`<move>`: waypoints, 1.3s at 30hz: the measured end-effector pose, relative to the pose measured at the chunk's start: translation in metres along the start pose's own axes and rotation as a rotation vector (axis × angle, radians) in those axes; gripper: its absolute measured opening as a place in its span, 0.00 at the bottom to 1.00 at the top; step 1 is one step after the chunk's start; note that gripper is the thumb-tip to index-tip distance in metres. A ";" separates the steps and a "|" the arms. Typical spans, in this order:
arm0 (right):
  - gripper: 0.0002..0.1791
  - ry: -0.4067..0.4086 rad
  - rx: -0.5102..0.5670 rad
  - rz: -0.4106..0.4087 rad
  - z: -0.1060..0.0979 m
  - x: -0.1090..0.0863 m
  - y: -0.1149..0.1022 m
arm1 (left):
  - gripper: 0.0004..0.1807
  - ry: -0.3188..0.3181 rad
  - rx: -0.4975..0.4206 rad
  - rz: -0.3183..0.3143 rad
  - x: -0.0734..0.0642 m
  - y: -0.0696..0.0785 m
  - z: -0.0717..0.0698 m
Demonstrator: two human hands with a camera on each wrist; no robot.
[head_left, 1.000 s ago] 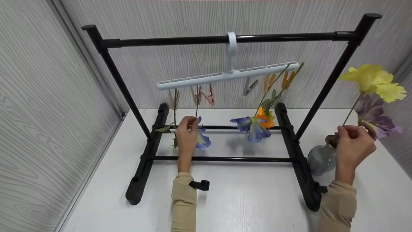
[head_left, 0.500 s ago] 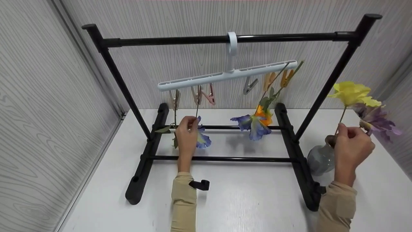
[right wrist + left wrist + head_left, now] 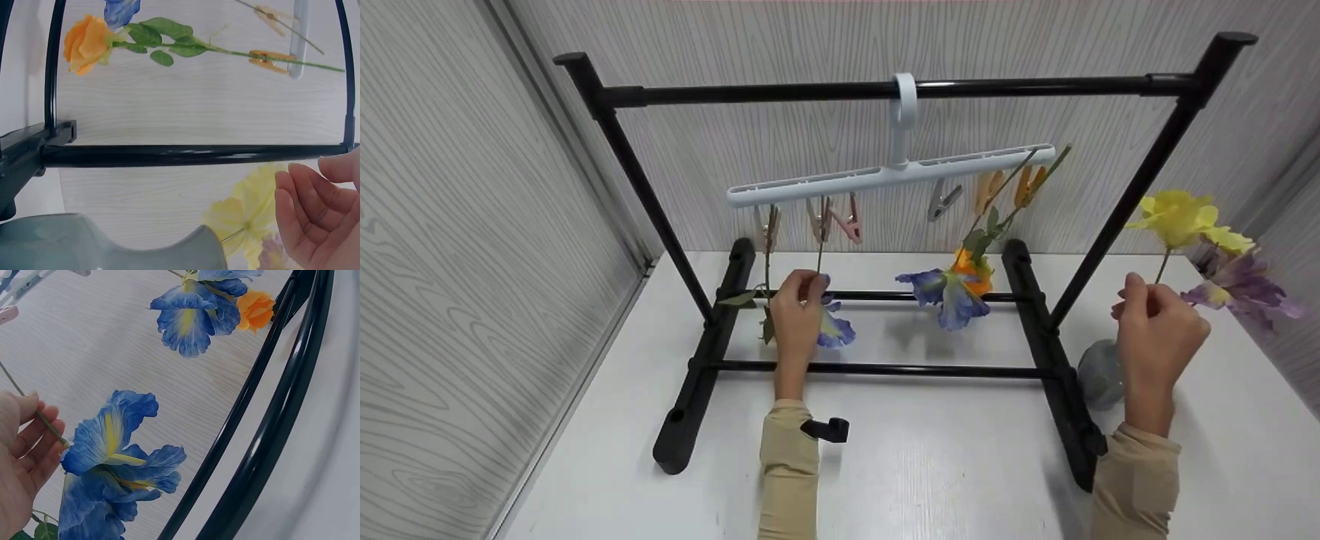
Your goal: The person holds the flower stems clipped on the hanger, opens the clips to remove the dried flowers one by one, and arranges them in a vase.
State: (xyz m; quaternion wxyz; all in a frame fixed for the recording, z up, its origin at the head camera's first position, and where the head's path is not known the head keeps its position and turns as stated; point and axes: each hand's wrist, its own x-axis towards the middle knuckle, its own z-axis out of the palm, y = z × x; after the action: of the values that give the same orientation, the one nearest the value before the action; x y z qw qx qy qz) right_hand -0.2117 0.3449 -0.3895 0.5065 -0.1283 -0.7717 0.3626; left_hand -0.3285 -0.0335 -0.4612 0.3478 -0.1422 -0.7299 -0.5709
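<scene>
My left hand (image 3: pixel 796 315) pinches the stem of a blue artificial iris (image 3: pixel 109 450), whose bloom hangs downward. A clothespin on the white hanger (image 3: pixel 825 184) grips the top of that stem. At the right my right hand (image 3: pixel 1162 330) has its fingers loosely bent, holding nothing. Behind it, a yellow flower (image 3: pixel 1177 217) and a purple flower (image 3: pixel 1245 289) stand above the grey-green vase (image 3: pixel 1101 379). In the right wrist view the yellow flower's stem passes behind the vase rim (image 3: pixel 211 239).
A black rack (image 3: pixel 802 93) carries the hanger. Another blue iris (image 3: pixel 949 294) and an orange rose (image 3: pixel 973 271) hang from orange clothespins at the right. A leafy stem (image 3: pixel 768 262) hangs left of my left hand. Grey (image 3: pixel 943 201) and pink (image 3: pixel 851 225) clothespins hold nothing.
The yellow flower has come down toward the vase, and my right hand has let go of its stem and shifted left. My left hand stays on the blue iris stem.
</scene>
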 end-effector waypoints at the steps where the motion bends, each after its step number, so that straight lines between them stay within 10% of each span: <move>1: 0.21 -0.001 0.001 -0.008 0.001 -0.001 -0.003 | 0.06 -0.002 0.003 -0.003 0.000 0.000 0.000; 16: 0.19 -0.059 0.057 -0.211 0.011 -0.021 -0.038 | 0.09 -0.055 -0.002 -0.012 0.000 0.005 -0.001; 39: 0.17 -0.131 0.056 -0.321 0.021 -0.036 -0.057 | 0.09 -0.190 0.263 -0.075 0.003 0.048 -0.032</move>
State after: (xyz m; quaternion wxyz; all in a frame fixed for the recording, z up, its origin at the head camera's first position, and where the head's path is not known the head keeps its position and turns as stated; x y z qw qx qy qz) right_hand -0.2040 0.2752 -0.3794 0.5099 0.0345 -0.8032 0.3061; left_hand -0.2903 -0.0494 -0.4204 0.2713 -0.1216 -0.8328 -0.4669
